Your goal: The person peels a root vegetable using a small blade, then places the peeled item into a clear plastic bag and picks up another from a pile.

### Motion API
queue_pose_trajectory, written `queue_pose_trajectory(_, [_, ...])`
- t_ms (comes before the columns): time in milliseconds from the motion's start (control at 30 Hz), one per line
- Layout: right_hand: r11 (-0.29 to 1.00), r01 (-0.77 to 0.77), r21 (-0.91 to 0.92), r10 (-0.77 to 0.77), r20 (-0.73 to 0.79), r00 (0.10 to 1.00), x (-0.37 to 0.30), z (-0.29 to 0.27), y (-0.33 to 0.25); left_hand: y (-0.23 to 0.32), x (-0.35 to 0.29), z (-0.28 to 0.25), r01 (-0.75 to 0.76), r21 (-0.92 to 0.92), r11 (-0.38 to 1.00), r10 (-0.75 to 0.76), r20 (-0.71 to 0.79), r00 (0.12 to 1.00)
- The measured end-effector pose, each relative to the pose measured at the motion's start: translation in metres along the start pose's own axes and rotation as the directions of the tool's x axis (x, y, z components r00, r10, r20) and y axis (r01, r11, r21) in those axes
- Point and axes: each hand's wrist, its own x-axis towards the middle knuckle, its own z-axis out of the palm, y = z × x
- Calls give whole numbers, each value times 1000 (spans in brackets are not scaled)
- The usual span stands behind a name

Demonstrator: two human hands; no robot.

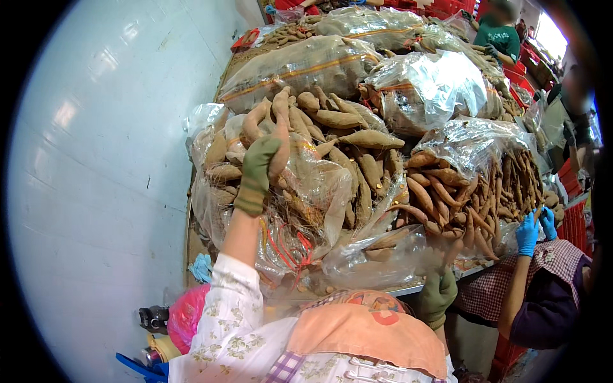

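Gloved Hands at the Heaped Roots

A worker's left hand, in a green knit glove, is wrapped around a long tan root over a packed tabletop. The grip falls near the root's lower end, probably because that end lies closest to the worker; whether the upper end clears the pile behind it cannot be told. The right hand, gloved to match, is down by the near edge, blurred. A brownish shape shows just above it, but whether the fingers hold anything cannot be made out.

The held root is at the left side of the spread, above a clear plastic sack whose sides gape around more roots, an arrangement that seems to leave them within reach while the film keeps them from rolling. Red ties lie loose on the sack's near end. To the right, redder, thinner roots spill from under another sheet of plastic, beside a co-worker's blue-gloved hands. Full sacks lie behind, perhaps placed there to keep the front free for handling. A pale wall borders the left side.
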Motion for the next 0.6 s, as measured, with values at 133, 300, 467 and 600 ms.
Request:
queue_pose_trajectory(133, [978,-166,127,170,-25,985,9,-8,-7,84,-52,5,393,-715,579,-196,346,918])
queue_pose_trajectory(300, [984,174,-25,-157,324,933,48,18,-55,116,-130,13,526,-493,693,-261,508,821])
queue_pose_trajectory(467, [598,730,-333,-486,574,659,67,55,-110,130,-175,46,324,-8,946,-281,475,834])
queue_pose_trajectory(600, [599,724,-342,-406,650,642,65,61,-108,133,-183,58,29,106,994,-79,501,862])
